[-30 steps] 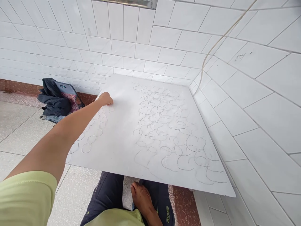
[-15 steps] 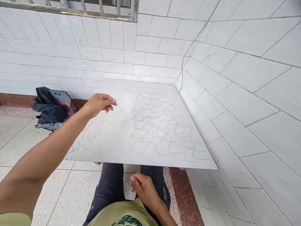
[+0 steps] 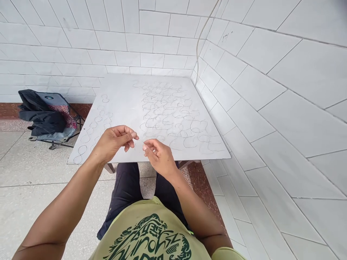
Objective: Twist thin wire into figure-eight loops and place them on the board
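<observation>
My left hand (image 3: 115, 142) is over the front of a white board tabletop (image 3: 119, 104), thumb and fingers pinched on a thin, faint strand (image 3: 135, 146) like fine wire. Close by, my right hand (image 3: 159, 157) is raised with thumb and forefinger pressed together. Whether the strand's other end is between those fingertips is too fine to tell. Many wavy, S-like dark strands (image 3: 189, 147) lie in rows over the board's right half. Along its left edge are strands in a figure-eight shape (image 3: 79, 155), two loops each.
A folding chair (image 3: 58, 103) with dark clothing (image 3: 43, 119) over it stands left of the board. White tiled walls meet behind and to the right, and a cable (image 3: 197, 47) runs down the corner. My knees are under the board's front edge.
My left hand has come back from the board's far left toward me. My right hand has risen from my lap to meet it above the front edge. The view has shifted.
</observation>
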Demonstrator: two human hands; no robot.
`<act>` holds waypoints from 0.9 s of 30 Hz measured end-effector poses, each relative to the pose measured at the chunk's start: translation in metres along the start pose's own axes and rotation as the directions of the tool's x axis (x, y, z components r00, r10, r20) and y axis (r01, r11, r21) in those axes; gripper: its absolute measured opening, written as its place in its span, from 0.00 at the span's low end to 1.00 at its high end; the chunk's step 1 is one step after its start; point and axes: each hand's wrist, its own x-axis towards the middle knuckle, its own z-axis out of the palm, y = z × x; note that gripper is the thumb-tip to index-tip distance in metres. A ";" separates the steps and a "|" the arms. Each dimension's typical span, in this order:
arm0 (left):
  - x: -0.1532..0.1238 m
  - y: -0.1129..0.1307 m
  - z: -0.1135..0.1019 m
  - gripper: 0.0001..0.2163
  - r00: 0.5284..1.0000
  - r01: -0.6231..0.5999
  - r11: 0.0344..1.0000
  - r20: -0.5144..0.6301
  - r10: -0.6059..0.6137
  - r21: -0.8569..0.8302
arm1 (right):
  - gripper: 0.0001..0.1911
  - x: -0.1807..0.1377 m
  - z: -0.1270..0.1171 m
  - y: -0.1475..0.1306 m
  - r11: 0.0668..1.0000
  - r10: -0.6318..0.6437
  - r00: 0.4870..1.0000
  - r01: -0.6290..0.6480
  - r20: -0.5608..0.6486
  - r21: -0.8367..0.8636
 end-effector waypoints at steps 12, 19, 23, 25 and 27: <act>-0.001 -0.027 0.014 0.12 0.899 0.362 0.919 0.318 -0.301 -0.154 | 0.16 0.002 -0.029 0.006 0.851 -0.410 0.892 0.450 0.192 -0.272; -0.008 -0.050 0.022 0.13 0.954 0.251 0.956 0.204 -0.219 -0.150 | 0.22 -0.005 -0.024 0.018 0.807 -0.209 0.964 0.265 0.164 -0.528; -0.019 -0.056 0.025 0.16 0.974 0.135 0.985 0.199 -0.111 -0.107 | 0.25 -0.007 -0.021 0.023 0.890 -0.043 0.995 0.079 0.090 -0.449; -0.023 -0.056 0.028 0.16 0.977 0.092 0.992 0.201 -0.073 -0.088 | 0.26 -0.007 -0.019 0.025 0.925 0.030 0.997 0.000 0.072 -0.381; -0.025 -0.058 0.032 0.16 0.986 0.057 0.996 0.163 -0.045 -0.074 | 0.25 -0.007 -0.016 0.026 0.942 0.076 0.995 -0.049 0.069 -0.332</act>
